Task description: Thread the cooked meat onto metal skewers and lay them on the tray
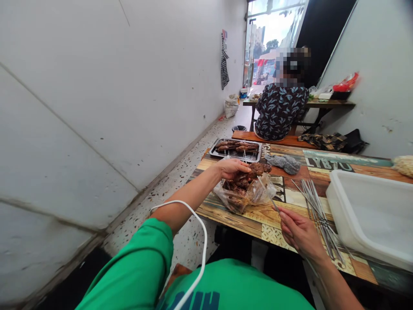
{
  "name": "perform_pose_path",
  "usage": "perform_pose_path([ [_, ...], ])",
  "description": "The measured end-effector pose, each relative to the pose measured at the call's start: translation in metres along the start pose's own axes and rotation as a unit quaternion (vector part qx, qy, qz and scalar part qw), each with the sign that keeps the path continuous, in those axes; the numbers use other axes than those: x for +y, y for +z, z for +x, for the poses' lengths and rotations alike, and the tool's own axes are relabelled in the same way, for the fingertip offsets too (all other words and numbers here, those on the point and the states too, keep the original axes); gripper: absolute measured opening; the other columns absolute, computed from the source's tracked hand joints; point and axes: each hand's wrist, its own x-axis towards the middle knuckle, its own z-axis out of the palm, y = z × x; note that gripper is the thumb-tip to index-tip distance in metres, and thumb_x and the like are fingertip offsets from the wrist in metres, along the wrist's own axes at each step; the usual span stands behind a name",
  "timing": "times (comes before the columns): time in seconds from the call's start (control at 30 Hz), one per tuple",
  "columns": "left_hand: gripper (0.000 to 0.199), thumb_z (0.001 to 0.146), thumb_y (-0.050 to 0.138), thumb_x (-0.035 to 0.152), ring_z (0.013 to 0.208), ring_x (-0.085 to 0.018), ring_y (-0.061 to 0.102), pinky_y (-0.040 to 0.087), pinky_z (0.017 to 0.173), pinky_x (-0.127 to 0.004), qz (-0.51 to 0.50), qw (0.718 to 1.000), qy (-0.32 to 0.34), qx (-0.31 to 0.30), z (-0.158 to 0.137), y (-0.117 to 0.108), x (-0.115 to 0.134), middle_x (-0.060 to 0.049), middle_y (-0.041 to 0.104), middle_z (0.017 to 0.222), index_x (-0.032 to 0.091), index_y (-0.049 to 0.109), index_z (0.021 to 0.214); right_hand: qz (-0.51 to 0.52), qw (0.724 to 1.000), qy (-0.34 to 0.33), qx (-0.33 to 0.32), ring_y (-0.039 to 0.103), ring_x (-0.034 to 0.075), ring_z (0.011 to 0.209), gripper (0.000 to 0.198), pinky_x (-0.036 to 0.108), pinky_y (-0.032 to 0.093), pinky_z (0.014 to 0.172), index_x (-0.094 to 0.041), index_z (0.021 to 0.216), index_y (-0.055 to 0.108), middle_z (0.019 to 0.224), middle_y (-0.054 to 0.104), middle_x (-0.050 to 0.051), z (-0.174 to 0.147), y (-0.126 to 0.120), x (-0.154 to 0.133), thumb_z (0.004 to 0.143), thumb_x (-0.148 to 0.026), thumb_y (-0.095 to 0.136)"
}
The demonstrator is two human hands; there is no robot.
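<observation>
Over an open clear plastic bag [260,190], my left hand [234,168] grips a dark brown piece of meat [260,169]. More glistening meat pieces [238,189] lie inside the bag. My right hand [298,230] is closed around a metal skewer [268,192], whose tip points up and left toward the held meat. Tip and meat look close, but I cannot tell whether they touch. Behind my left hand, a metal tray [211,152] holds skewered dark meat [237,147].
Loose metal skewers [318,213] lie right of the bag, beside a white plastic tub [335,193]. A grey cloth [284,163] rests behind the bag on the wood-patterned table [222,215]. A person in a patterned shirt [282,112] sits ahead on a bench [247,136], facing away.
</observation>
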Motion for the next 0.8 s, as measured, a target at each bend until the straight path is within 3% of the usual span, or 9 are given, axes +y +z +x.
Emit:
perform_pose_path([
  [0.37, 0.007, 0.073, 0.069, 0.006, 0.062, -0.013, 0.066, 0.053, 0.065, -0.024, 0.028, 0.999, -0.025, 0.007, 0.013, 0.012, -0.012, -0.007, 0.072, 0.074, 0.009, 0.068, 0.08, 0.012, 1.0, -0.015, 0.0, 0.023, 0.001, 0.027, 0.058, 0.015, 0.018, 0.029, -0.012, 0.114, 0.065, 0.042, 0.036, -0.013, 0.008, 0.025, -0.014, 0.071, -0.05, 0.075],
  [0.47, 0.009, 0.071, 0.071, 0.007, 0.063, -0.013, 0.066, 0.053, 0.065, -0.024, 0.017, 1.0, -0.016, 0.0, 0.016, 0.005, -0.014, -0.007, 0.072, 0.074, 0.009, 0.068, 0.079, 0.001, 1.0, -0.016, -0.01, 0.023, 0.001, 0.027, 0.054, 0.015, 0.017, 0.029, -0.013, 0.111, 0.064, 0.043, 0.037, -0.013, 0.013, 0.029, -0.019, 0.074, -0.051, 0.071],
  [0.6, 0.01, 0.069, 0.072, 0.007, 0.06, -0.013, 0.065, 0.053, 0.065, -0.025, -0.003, 1.0, -0.003, 0.024, 0.015, -0.011, -0.013, -0.006, 0.07, 0.07, 0.009, 0.067, 0.077, -0.024, 0.998, -0.011, -0.065, 0.033, 0.003, 0.031, 0.049, 0.017, 0.027, 0.032, -0.015, 0.111, 0.062, 0.051, 0.046, -0.009, 0.012, 0.022, -0.02, 0.079, -0.051, 0.067],
  [0.8, 0.007, 0.072, 0.067, 0.003, 0.059, -0.011, 0.063, 0.052, 0.065, -0.023, -0.014, 0.998, -0.009, 0.062, 0.013, -0.014, -0.015, -0.005, 0.068, 0.066, 0.01, 0.066, 0.071, -0.007, 0.998, 0.019, -0.058, 0.02, 0.0, 0.03, 0.051, 0.015, 0.016, 0.031, -0.013, 0.105, 0.062, 0.045, 0.033, -0.014, 0.011, 0.026, -0.015, 0.074, -0.052, 0.071],
])
